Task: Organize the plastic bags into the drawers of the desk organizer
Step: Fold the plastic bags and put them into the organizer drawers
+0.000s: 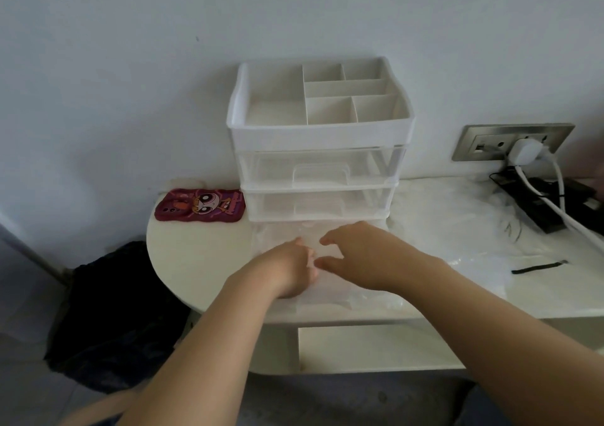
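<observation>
Two bare forearms reach in from below and meet over the front edge of the tabletop point(196, 262). The left hand point(287, 272) lies knuckles-up on a clear plastic bag point(333, 295). Its fingers point(309, 257) curl down into the film with the tips hidden, so I cannot tell whether they grip it or only press on it. The right hand point(359, 255) sits just beside it, almost touching, with forefinger and thumb held apart in a wide C and the film showing in the gap between them. The bag spreads flat under both hands, from the front edge back to the foot of the desk organizer point(320, 125). Whether a pulled-out drawer lies beneath it is unclear.

The organizer stands at the back edge against the wall, with a white divided tray on top and two clear drawers point(320, 170) below it, both pushed in. A heap of bags point(457, 226) lies crumpled toward the right side of the tabletop, well apart from the hands.

Left of the organizer, near the rounded left end, lies a phone point(199, 205) in a maroon cartoon case. At the back right corner is a wall socket point(483, 146) with a white plug point(526, 151) in it. The plug's white cable point(562, 216) runs over a black power strip point(536, 210). A thin black strip point(539, 267) lies near the front right. On the floor below the left end sits a dark bag point(114, 311).
</observation>
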Available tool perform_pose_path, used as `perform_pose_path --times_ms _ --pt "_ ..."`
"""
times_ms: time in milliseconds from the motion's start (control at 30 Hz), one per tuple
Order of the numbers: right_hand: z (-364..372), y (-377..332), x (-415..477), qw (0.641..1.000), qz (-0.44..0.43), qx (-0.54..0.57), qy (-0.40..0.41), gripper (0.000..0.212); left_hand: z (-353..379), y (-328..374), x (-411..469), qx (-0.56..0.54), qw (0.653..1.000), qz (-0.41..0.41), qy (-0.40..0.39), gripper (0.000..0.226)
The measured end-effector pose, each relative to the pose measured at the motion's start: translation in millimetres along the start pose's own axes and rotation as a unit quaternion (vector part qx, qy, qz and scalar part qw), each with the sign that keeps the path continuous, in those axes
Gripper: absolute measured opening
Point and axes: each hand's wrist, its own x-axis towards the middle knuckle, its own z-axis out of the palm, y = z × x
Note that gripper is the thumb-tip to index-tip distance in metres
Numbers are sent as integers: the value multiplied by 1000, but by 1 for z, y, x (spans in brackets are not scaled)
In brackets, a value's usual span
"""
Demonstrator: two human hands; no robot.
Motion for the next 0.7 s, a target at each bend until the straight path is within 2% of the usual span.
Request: perform_pose_path --times_ms 67,167,300,433,533,633,667,700 --pt "6 0 7 999 12 -18 -48 59 1 -1 8 -16 999 -14 27 35" --pt "14 8 19 994 13 -60 -88 61 4 -4 14 -5 998 -25 53 39" --pt "22 22 24 994 27 -68 -80 67 6 -9 18 9 997 -12 69 42" --pt "25 25 25 995 19 -42 -85 70 8 -11 20 -9 999 -14 51 61" --pt "15 25 17 996 6 -29 -84 63 11 -10 20 9 998 -27 54 59" --pt "-3 20 6 1000 -21 10 11 37 11 -8 19 -5 998 -25 60 58" --pt "-6 17 3 999 -33 27 22 35 10 -7 18 -7 998 -21 60 58" --pt "-7 12 0 998 -49 43 0 35 9 -6 18 -3 998 -16 62 54"
